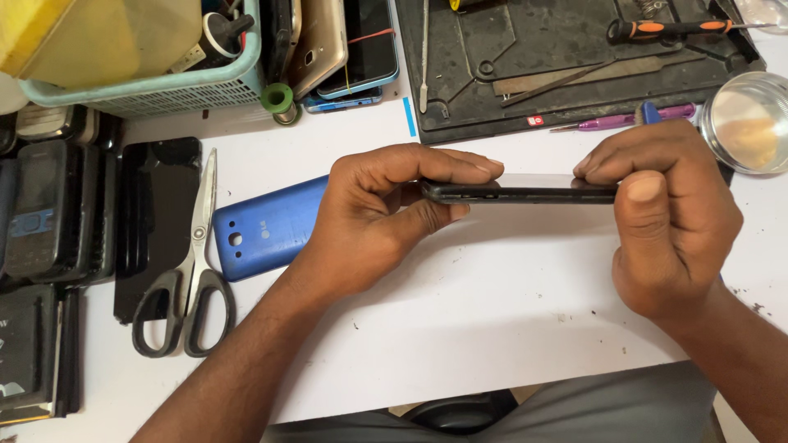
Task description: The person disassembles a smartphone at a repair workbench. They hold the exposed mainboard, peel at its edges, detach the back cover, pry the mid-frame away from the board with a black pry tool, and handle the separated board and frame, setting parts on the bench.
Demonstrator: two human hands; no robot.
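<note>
Scissors and blue back cover lie left of the black phone. Your left hand pinches its left end, your right hand clamps the right end, edge-on above the worktop. Keep grip even, don't flex it.

**One head camera, looking down at the tabletop**

A single view came from the person's head. It faced steeply down and forward over the white tabletop, close enough that the two forearms entered from the bottom edge and the hands filled the middle. The left hand sat left of centre, the right hand at the right. The tabletop's near edge ran across the lower part, with the person's lap below it. The far side reached a dark mat at top and a basket at top left. No second view shared the scene.
</note>
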